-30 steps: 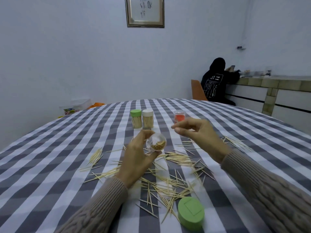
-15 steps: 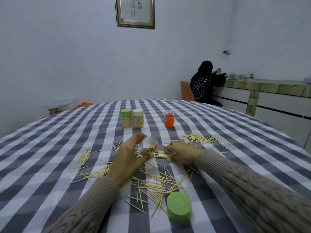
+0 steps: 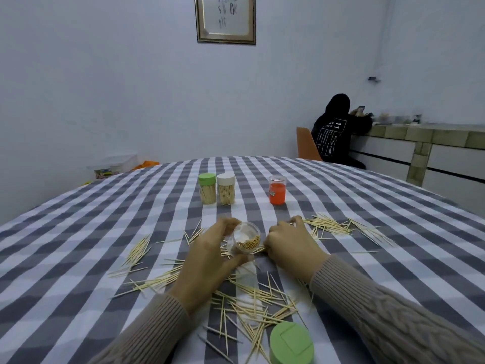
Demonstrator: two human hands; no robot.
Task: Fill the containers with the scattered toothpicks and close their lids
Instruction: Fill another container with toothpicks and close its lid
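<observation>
Left hand (image 3: pixel 207 261) grips clear container (image 3: pixel 245 240); right hand (image 3: pixel 291 245) gathers toothpicks (image 3: pixel 328 225).

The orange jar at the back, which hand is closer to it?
Right. The right hand lies on the toothpicks just in front of the orange jar; the left hand, holding the clear jar, is further left.

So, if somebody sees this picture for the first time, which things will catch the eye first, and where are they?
Probably the toothpicks scattered over the checked tablecloth, thickest in front of the person. At the centre, the left hand holds a clear container, tilted and partly filled, while the right hand gathers toothpicks beside it. A loose green lid lies at the near edge; farther back stand two filled, capped containers and an orange-red one.
</observation>
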